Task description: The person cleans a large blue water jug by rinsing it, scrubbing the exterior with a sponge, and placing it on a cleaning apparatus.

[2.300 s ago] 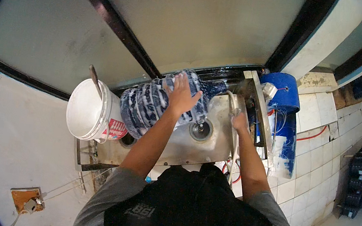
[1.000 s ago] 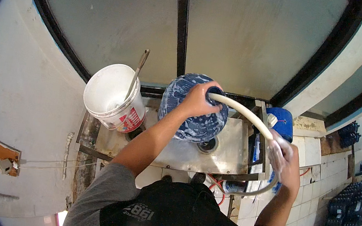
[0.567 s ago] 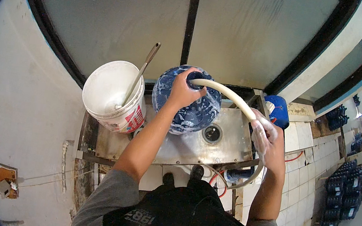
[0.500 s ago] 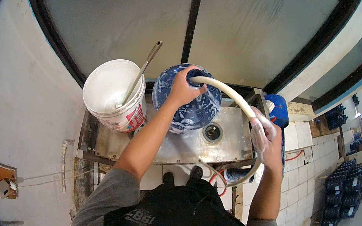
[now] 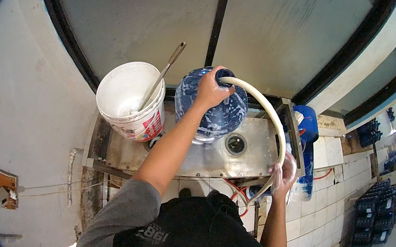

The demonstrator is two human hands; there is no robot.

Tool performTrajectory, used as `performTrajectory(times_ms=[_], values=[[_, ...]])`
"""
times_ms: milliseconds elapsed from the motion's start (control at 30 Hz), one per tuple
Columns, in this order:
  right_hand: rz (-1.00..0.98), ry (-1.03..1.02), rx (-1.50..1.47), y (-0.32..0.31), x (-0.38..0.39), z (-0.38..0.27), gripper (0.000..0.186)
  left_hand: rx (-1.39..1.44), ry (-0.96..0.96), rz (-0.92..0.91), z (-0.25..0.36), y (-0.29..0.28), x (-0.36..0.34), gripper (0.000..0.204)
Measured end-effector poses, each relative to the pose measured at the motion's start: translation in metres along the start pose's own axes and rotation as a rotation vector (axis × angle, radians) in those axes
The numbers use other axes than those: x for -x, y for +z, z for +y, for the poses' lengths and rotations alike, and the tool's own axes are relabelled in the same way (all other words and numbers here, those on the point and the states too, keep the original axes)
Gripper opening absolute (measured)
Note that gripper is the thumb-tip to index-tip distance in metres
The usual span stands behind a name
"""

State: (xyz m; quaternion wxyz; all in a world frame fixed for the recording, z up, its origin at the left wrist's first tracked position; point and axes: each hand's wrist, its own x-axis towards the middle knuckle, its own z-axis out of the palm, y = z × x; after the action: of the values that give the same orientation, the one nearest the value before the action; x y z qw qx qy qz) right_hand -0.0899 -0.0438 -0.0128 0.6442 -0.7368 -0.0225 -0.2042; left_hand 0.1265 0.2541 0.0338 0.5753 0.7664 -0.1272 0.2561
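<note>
A foam-streaked blue water jug [image 5: 217, 113] stands on the steel sink top [image 5: 260, 142], its mouth facing up. My left hand [image 5: 211, 88] is closed round the jug's neck. A cream hose [image 5: 266, 102] enters the mouth and arcs down to the right, where my right hand [image 5: 282, 172], covered in suds, grips it near the sink's front corner. Left of the jug is a white bucket [image 5: 120, 88] with a long metal handle [image 5: 171, 60] sticking out. A round drain [image 5: 235, 143] shows right of the jug.
Frosted glass panels [image 5: 265, 32] rise behind the sink. A blue drum [image 5: 308, 123] stands at its right, beside white floor tiles [image 5: 316, 214]. Stacks of water jugs [image 5: 373, 216] line the far right. A wall outlet [image 5: 1, 195] with cords is at lower left; red tubing runs under the sink.
My right hand has slid down along the hose, which now arcs higher. Earlier the jug lay on its side; it has since been turned upright with the hose in its mouth.
</note>
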Motion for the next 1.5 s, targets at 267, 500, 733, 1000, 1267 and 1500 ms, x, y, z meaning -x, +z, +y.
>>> performTrajectory(times_ms=[267, 500, 733, 1000, 1267, 1500], values=[[-0.009, -0.029, 0.072, 0.002, 0.019, 0.021, 0.049, 0.041, 0.026, 0.000, -0.006, -0.006, -0.009, 0.034], [-0.006, -0.024, 0.163, 0.013, 0.017, 0.020, 0.044, 0.007, 0.003, 0.001, -0.014, -0.011, -0.016, 0.033], [-0.027, -0.124, 0.256, 0.018, 0.007, 0.009, 0.043, 0.038, 0.005, 0.013, -0.015, -0.021, -0.019, 0.033], [-0.010, -0.032, 0.209, 0.023, -0.002, 0.003, 0.043, 0.029, -0.009, 0.035, -0.015, -0.024, -0.018, 0.035], [0.065, -0.076, 0.246, 0.004, 0.001, 0.006, 0.044, -0.017, -0.024, 0.010, -0.011, -0.003, -0.019, 0.035], [0.156, -0.249, 0.156, -0.067, -0.009, 0.005, 0.043, -0.060, -0.015, -0.057, 0.011, 0.035, -0.024, 0.039]])
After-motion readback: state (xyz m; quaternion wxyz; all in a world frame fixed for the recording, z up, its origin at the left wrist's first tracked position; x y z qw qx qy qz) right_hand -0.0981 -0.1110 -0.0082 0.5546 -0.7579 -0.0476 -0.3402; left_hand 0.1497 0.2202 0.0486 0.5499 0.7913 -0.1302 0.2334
